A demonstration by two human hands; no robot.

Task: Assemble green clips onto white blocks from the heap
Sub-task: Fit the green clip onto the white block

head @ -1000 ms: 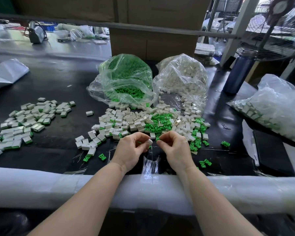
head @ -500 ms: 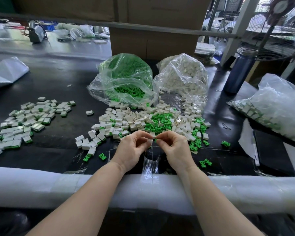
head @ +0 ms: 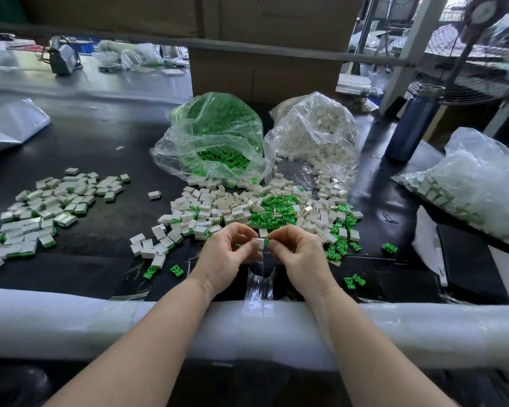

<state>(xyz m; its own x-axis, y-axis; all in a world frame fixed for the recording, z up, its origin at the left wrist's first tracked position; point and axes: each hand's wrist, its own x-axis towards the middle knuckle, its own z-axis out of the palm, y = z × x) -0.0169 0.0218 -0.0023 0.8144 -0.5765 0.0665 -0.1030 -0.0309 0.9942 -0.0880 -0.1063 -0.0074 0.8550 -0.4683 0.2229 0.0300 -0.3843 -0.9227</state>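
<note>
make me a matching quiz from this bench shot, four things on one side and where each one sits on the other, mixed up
Things
1. white block
2. bag of green clips
3. dark blue bottle
4. pile of finished pieces

Places
A. spread on the mat at the far left
B. standing at the back right, beside the fan
C. pinched between the fingers of the left hand and the right hand
D. lying open at the back, left of the bag of white blocks

Pairs: 1-C, 2-D, 3-B, 4-A
</note>
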